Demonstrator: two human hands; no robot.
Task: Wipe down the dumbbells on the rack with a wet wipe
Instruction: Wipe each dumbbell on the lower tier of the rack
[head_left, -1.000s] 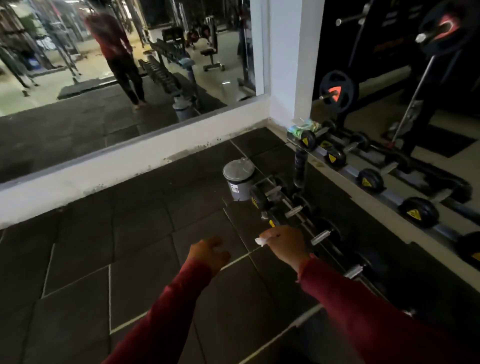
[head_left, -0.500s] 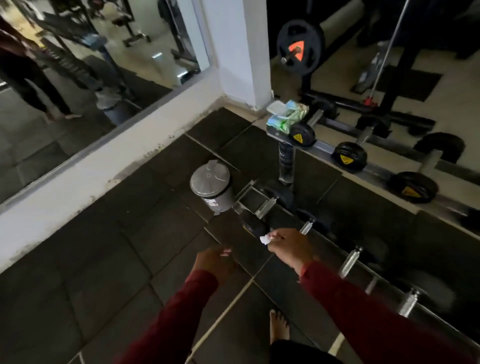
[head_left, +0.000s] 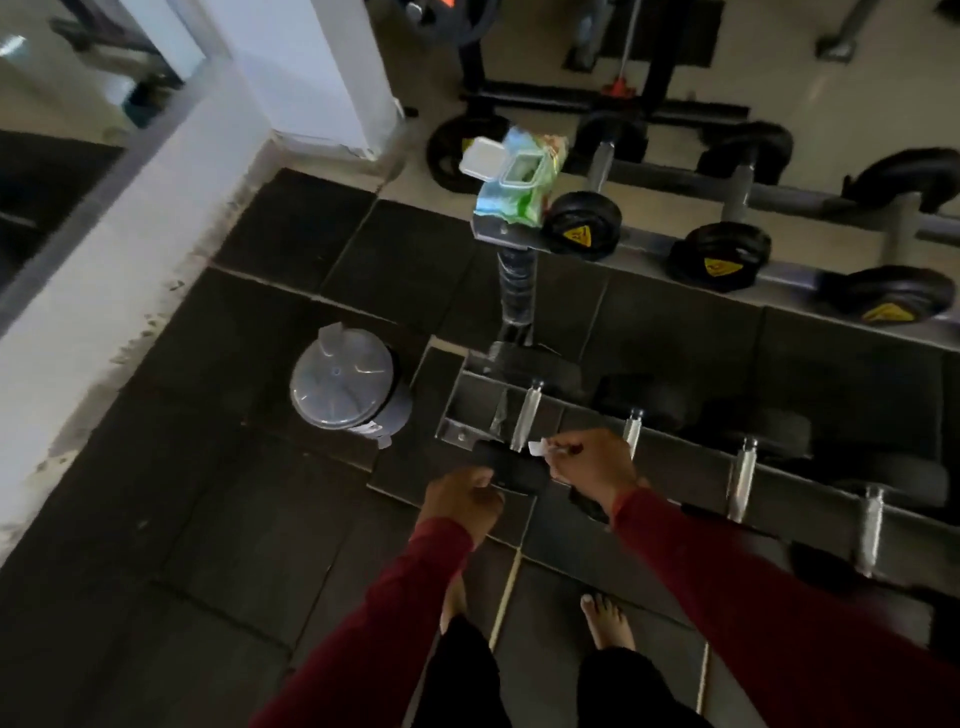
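Note:
A two-tier dumbbell rack (head_left: 457, 426) runs from the centre to the right. Black dumbbells with chrome handles lie on both tiers. My right hand (head_left: 592, 462) pinches a small white wet wipe (head_left: 537, 448) just above the leftmost dumbbell (head_left: 511, 467) of the lower tier. My left hand (head_left: 462, 501) is at the near end of that dumbbell, its fingers curled by the black weight head; whether it grips it is unclear. A green pack of wet wipes (head_left: 519, 182) with its white lid flipped open sits on the left end of the upper tier.
A small grey pedal bin (head_left: 343, 389) stands on the floor just left of the rack. A white pillar and low wall ledge (head_left: 130, 249) lie to the left. My bare feet (head_left: 605, 621) stand on dark rubber floor tiles close to the rack.
The view has tilted down and closer to the rack. Both hands have moved forward to the leftmost lower dumbbell, the right one still holding the wipe.

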